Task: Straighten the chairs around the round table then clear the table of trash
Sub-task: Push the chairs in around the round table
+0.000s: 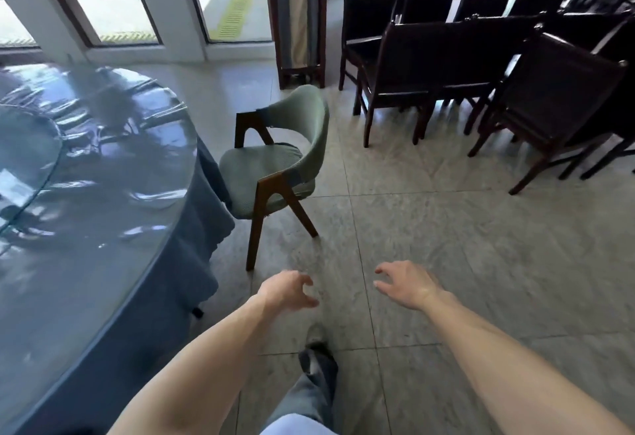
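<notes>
Bare hands loosely curled, green upholstered chair, glossy round table

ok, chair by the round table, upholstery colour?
Muted sage green on the chair, dark wood frame; head view.

A green chair stands on the tiled floor beside the round table.

Green padded chair with dark wood legs, upright, angled beside blue-clothed round table
</notes>
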Available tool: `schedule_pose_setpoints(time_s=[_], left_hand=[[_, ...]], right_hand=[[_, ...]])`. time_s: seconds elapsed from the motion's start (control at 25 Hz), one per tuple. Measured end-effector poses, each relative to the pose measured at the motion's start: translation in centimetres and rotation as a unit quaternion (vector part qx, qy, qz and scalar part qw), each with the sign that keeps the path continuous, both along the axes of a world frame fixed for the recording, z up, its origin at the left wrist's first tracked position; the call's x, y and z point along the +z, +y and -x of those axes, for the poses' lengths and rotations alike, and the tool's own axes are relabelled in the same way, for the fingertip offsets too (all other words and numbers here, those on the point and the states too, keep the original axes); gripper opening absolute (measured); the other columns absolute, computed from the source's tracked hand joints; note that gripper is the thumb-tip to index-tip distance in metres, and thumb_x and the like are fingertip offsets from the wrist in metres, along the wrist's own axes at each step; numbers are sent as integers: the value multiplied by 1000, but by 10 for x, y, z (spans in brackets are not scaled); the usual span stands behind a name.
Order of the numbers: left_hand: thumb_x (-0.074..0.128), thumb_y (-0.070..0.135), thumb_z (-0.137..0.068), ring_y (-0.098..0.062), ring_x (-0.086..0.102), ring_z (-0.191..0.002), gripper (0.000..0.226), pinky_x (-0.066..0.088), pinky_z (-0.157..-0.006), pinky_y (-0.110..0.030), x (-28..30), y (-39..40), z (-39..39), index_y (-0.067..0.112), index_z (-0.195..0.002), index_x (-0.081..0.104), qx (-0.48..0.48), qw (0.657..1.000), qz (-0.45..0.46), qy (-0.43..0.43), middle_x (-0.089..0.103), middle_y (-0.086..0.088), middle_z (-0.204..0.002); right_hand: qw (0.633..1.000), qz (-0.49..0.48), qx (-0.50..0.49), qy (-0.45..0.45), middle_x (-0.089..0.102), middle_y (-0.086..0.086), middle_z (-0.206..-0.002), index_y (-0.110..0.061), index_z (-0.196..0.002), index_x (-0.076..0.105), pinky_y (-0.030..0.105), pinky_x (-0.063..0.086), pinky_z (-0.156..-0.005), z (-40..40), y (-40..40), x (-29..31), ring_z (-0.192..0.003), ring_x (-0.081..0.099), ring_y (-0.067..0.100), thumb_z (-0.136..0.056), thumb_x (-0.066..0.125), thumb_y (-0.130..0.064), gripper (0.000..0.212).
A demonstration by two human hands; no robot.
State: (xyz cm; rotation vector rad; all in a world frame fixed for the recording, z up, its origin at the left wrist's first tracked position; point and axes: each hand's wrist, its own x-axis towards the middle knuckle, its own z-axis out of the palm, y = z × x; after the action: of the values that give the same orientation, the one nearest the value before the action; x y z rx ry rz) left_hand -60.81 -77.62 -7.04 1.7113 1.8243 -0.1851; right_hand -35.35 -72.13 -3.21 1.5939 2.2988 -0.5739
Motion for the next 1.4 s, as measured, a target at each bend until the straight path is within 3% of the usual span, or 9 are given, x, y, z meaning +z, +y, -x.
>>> schedule_pose_setpoints(time_s=[0.2,0.32,0.52,0.72,0.88,1.08,1.4], left_hand=[[69,49,-84,-18,63,-109,58,54,-90,-32,-5,126,19,26,-136,54,44,998,-7,-50,61,0,-131],[69,49,-85,-20,58,-119,62,51,-97,-34,0,204,36,25,-139,51,57,996,8,-64,56,-2,-138],[68,51,-84,-19,56,-121,56,46,-97,-33,9,312,60,27,-134,57,63,996,18,-60,61,1,-132],[62,62,-80,-20,58,-118,59,49,-94,-35,2,404,68,29,-128,61,72,997,3,-27,61,2,-132],[59,61,-83,-21,58,-114,54,46,-87,-34,-6,475,69,29,-126,61,94,995,3,-12,63,1,-125],[59,64,-81,-21,60,-109,54,51,-91,-38,-11,564,59,29,-122,63,163,987,3,-6,65,2,-121],[53,71,-81,-20,57,-116,67,50,-90,-38,-5,675,59,29,-133,55,250,968,20,26,61,3,-129]], right_hand=[[1000,-2,8,-5,59,-4,-135,-33,-135,51,41,48,-98,24,134,-7,-122,56,21,-94,46,-52,46],[999,16,16,-24,56,-3,-139,-35,-139,46,41,47,-99,41,210,-3,-125,54,21,-93,47,-53,49],[998,17,41,-33,54,-1,-139,-35,-144,39,37,45,-97,64,312,7,-125,54,23,-95,48,-51,53],[998,12,48,-29,55,-2,-137,-35,-141,43,37,45,-98,74,408,1,-124,54,22,-95,47,-51,49],[996,16,80,-22,56,-3,-138,-35,-138,48,37,46,-97,77,490,-15,-124,54,20,-96,46,-51,45],[989,17,142,-28,56,-1,-137,-32,-137,50,35,46,-96,76,616,-16,-124,54,22,-96,46,-50,45],[966,21,255,-36,53,-3,-139,-36,-146,35,38,47,-92,115,772,-1,-125,53,22,-93,50,-53,58]])
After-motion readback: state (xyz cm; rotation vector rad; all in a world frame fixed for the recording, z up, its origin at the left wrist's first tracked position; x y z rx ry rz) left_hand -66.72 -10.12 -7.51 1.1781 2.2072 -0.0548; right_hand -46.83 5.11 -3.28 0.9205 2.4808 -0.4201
